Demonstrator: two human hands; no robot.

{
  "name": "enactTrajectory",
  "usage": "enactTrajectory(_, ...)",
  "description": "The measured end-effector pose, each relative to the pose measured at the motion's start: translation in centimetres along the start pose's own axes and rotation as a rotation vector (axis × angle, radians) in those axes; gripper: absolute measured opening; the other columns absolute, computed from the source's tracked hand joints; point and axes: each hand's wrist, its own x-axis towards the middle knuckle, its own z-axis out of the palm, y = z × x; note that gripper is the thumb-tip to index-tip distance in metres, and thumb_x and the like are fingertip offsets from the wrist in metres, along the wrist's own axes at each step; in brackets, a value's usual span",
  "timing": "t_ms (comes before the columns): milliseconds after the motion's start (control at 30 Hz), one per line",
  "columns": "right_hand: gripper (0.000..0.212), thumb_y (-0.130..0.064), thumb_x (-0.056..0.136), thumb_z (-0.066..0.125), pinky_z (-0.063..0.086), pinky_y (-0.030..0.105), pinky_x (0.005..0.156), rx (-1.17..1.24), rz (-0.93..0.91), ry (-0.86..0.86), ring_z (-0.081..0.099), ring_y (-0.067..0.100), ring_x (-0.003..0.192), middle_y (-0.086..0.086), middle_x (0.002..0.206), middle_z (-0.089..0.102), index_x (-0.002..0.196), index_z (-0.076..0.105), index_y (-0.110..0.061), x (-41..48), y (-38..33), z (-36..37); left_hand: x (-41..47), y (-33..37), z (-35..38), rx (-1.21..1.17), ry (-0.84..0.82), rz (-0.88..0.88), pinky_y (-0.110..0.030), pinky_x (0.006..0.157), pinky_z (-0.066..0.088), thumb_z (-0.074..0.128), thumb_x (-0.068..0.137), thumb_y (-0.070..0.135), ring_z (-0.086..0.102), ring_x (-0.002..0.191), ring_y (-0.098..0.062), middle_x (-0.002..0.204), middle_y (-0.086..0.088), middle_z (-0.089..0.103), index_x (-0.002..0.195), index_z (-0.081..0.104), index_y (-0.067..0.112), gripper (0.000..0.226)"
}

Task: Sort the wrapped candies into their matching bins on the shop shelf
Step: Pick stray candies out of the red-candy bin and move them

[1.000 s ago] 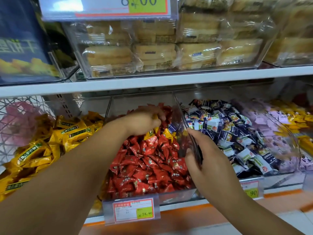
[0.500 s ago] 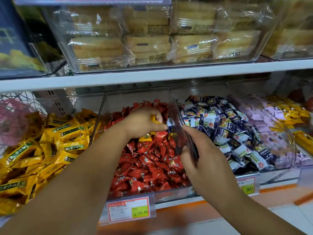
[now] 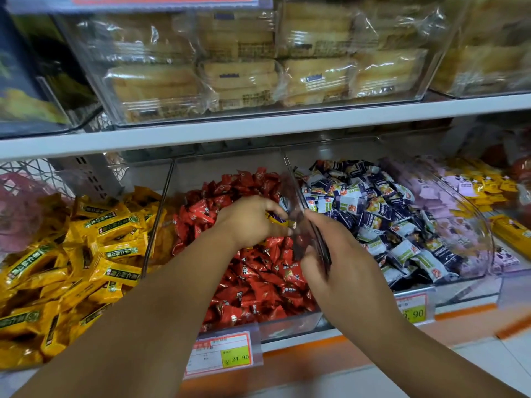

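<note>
Wrapped candies fill five heaps along the lower shelf [image 3: 359, 338], each heap far too many to count. From the shelf's left end to its right end lie yellow candies [image 3: 94, 254], red candies [image 3: 258, 280], blue-and-white candies [image 3: 382, 214], pink candies [image 3: 431, 196] and a second yellow heap [image 3: 488, 185] near the right end. The red and the blue-and-white heaps sit in two clear bins side by side, parted by one clear bin wall [image 3: 293, 185].

Two hands reach in from the front edge. The left hand [image 3: 250, 222] hovers over the back half of the red bin, its fingers curled round stray candies [image 3: 275, 219]. A yellow wrapper and a dark purple bit show between the fingertips, but how many pieces it holds cannot be told. The right hand [image 3: 342, 262] pinches the clear bin wall near its front end, thumb on the red side and fingers laid along the blue-and-white side. The two hands are close, almost touching at the wall.

Two price tags hang on the front edge: one [image 3: 221, 354] below the red bin reading 24.90, the other [image 3: 413, 308] below the blue-and-white bin, partly hidden by the right forearm.

On the upper shelf [image 3: 258, 130] stands one clear box of wrapped pastry packs [image 3: 244, 81], stacked in two layers.
</note>
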Motion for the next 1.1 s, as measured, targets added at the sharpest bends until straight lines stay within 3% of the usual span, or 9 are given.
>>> enactTrajectory(100,0.053,-0.023,0.090,0.052,0.043,0.015,0.079,-0.003,0.008,0.005,0.057,0.005,0.102,-0.012,0.130,0.055,0.142,0.042,-0.028,-0.1,0.0,0.0,-0.4,0.3,0.3,0.069,0.065,-0.014,-0.025,0.079,0.041,0.070,0.074,0.061,0.058,0.108,-0.012,0.122,0.013,0.061,0.112,0.060,0.046,0.042)
enactTrajectory(200,0.054,-0.023,0.091,0.052,0.049,0.023,0.080,0.007,0.018,-0.005,0.058,0.007,0.101,-0.012,0.130,0.055,0.143,0.039,-0.030,-0.2,-0.2,-0.1,-0.3,0.7,0.5,0.134,0.077,-0.029,-0.027,0.079,0.041,0.064,0.077,0.065,0.056,0.115,-0.017,0.131,0.009,0.058,0.126,0.051,0.046,0.054)
enactTrajectory(433,0.054,-0.022,0.091,0.053,0.048,0.022,0.077,0.000,0.016,0.005,0.060,0.009,0.098,-0.010,0.128,0.058,0.143,0.041,-0.029,-0.2,-0.2,-0.1,0.1,2.1,0.4,0.241,0.028,-0.115,-0.031,0.084,0.045,0.057,0.087,0.058,0.056,0.116,-0.020,0.127,0.008,0.059,0.121,0.060,0.041,0.038)
enactTrajectory(600,0.052,-0.024,0.090,0.052,0.047,0.021,0.077,0.017,0.014,0.009,0.059,0.008,0.095,-0.010,0.124,0.059,0.141,0.043,-0.029,-0.2,0.0,0.0,0.3,2.7,0.6,0.356,0.040,-0.098,-0.031,0.074,0.041,0.050,0.094,0.043,0.060,0.104,-0.023,0.112,0.004,0.066,0.114,0.067,0.032,0.029)
enactTrajectory(733,0.053,-0.024,0.091,0.054,0.045,0.016,0.075,0.020,0.008,0.014,0.059,0.006,0.095,-0.010,0.124,0.059,0.142,0.043,-0.029,-0.3,0.2,0.1,-1.5,1.5,0.0,0.212,0.154,-0.066,-0.028,0.073,0.042,0.054,0.092,0.051,0.061,0.101,-0.018,0.108,0.010,0.067,0.094,0.069,0.041,0.019)
enactTrajectory(867,0.053,-0.027,0.090,0.051,0.039,0.015,0.063,0.063,0.043,-0.007,0.050,0.001,0.072,-0.012,0.102,0.061,0.141,0.041,-0.036,-0.3,0.2,-0.1,-2.8,1.0,-2.1,-0.025,0.268,-0.052,-0.031,0.080,0.053,0.055,0.089,0.057,0.064,0.095,-0.015,0.111,0.013,0.069,0.094,0.070,0.046,0.019)
enactTrajectory(967,0.053,-0.028,0.091,0.053,0.034,0.012,0.059,0.080,0.057,-0.016,0.050,0.000,0.066,-0.017,0.091,0.058,0.141,0.041,-0.038,-0.2,0.2,-0.1,-4.1,1.6,-3.4,-0.160,0.317,-0.028,-0.023,0.060,0.046,0.058,0.089,0.055,0.064,0.075,-0.014,0.098,0.001,0.072,0.101,0.071,0.042,0.022)
enactTrajectory(1033,0.052,-0.028,0.091,0.053,0.033,0.011,0.057,0.083,0.063,-0.024,0.053,0.000,0.066,-0.015,0.094,0.062,0.141,0.041,-0.038,-0.1,0.2,-0.1,-5.3,2.1,-4.1,-0.252,0.337,-0.006,-0.020,0.047,0.035,0.059,0.090,0.050,0.059,0.070,-0.002,0.095,0.000,0.072,0.104,0.072,0.039,0.021)
enactTrajectory(1100,0.052,-0.028,0.091,0.053,0.031,0.010,0.055,0.081,0.077,-0.026,0.052,-0.001,0.063,-0.015,0.099,0.063,0.141,0.041,-0.038,-0.1,0.1,-0.2,-6.4,2.2,-4.8,-0.303,0.367,0.018,-0.023,0.049,0.041,0.059,0.091,0.048,0.061,0.059,-0.007,0.091,-0.005,0.073,0.104,0.072,0.036,0.022)
